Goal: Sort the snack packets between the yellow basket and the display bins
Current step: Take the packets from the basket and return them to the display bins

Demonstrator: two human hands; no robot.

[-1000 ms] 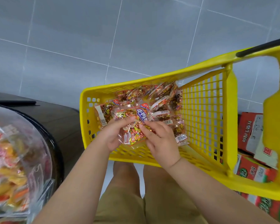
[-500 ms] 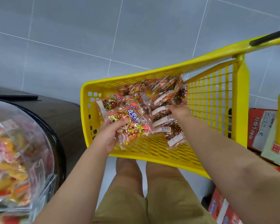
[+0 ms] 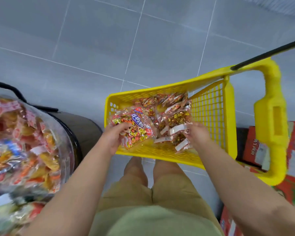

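Packet [image 3: 134, 128] in left grip [image 3: 113, 137], packets [image 3: 175, 132] in right grip [image 3: 197, 134], above yellow basket [image 3: 209, 106]

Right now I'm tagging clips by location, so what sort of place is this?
Most likely a shop aisle: a yellow basket holds loose snack packets, a clear display bin of wrapped snacks stands at the left, and printed cartons sit at the right.

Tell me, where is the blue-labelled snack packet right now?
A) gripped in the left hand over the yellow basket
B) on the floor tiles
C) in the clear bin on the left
A: the left hand grips the blue-labelled packet above the yellow basket.
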